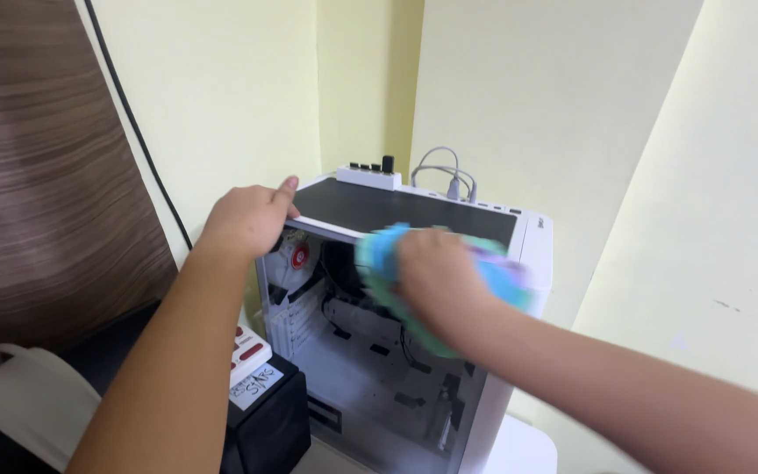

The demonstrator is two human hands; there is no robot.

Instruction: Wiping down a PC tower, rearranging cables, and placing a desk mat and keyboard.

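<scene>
Head view, and your left hand (243, 219) is up on the near top edge of the white computer case with the dark mesh top panel (414, 263), fingers curled over the rim and thumb stretched along it, steadying the box. Your right hand (436, 276) is clamped on a soft blue-and-green cleaning cloth (497, 276), blurred with motion, pressed right at the upper edge of the open side. So the hands are apart: left at the top left corner, right further along the same edge, and the right one is the nearer to the open interior below it. That top edge runs away from you, left to right, and the cloth lies along it.

Inside the case a round fan with a red centre (298, 254) sits just under your left hand, with white brackets and dark cables beneath. On top at the back, a white power strip with black plugs (370, 175) and grey looped cables (449, 171).

Lower left, a black box (265, 421) stands beside the case, carrying a white rectangular handwritten label (256, 386) and a small white device with red buttons (247, 347) above it.
</scene>
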